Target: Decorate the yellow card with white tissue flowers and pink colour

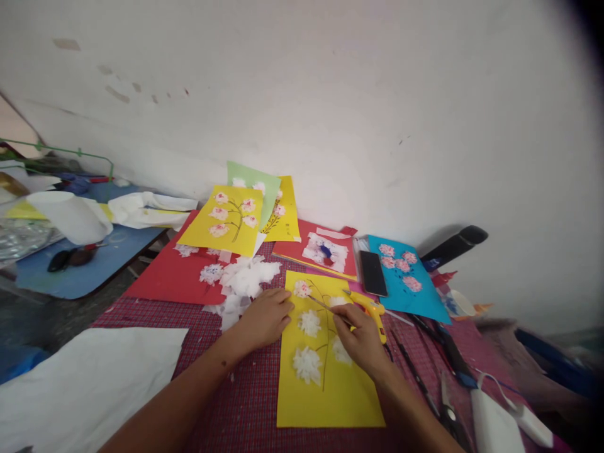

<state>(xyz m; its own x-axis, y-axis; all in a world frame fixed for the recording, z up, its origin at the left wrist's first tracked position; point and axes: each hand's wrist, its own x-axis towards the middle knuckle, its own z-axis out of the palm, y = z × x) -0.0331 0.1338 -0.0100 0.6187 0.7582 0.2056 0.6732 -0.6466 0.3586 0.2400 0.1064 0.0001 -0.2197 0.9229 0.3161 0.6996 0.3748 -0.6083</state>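
Observation:
A yellow sheet of paper (340,402) lies in front of me, with a drawn brown branch and several white tissue-paper flowers (307,365) on it. My right hand (358,333) grips a thin paintbrush (321,302), its tip at the top left flower (302,289), which carries pink-red dabs. The other flowers on this sheet look plain white, and my right hand partly covers those on the right. My left hand (268,318) rests at the sheet's left edge, fingertips on the paper and nothing held.
Left of the sheet lies a heap of white tissue pieces (248,277). A yellow glue gun (372,308) and a black phone (372,273) are to the right. Finished-looking flower pictures (226,220) lean at the back; scissors (448,409) lie front right. A wall stands behind.

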